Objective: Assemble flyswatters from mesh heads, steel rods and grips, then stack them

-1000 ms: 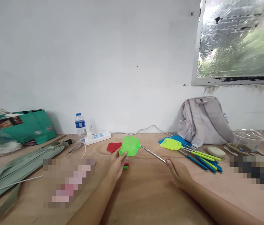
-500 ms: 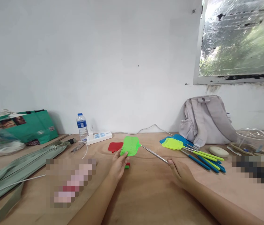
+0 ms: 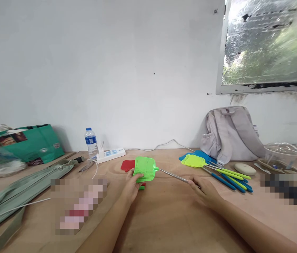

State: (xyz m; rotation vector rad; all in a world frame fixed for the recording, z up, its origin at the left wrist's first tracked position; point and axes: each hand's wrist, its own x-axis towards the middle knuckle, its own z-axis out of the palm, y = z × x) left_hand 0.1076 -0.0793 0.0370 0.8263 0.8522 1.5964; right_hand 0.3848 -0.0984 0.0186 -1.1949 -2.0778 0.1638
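Observation:
My left hand pinches the lower edge of a bright green fly swatter head, held just above the wooden table. My right hand grips the swatter's silver metal rod at its near end. A red swatter head lies flat behind the green one, and a small red and green piece peeks out beside my left fingers. To the right lies a pile of several finished swatters with yellow-green and blue heads and handles.
A grey backpack leans on the wall at right, with a pale oval object and a clear plastic container near it. A water bottle, white power strip, green bag and grey-green fabric case lie to the left.
The green swatter head has tipped down flatter and lower toward the table. Both hands keep their hold, the right hand sliding slightly along the rod.

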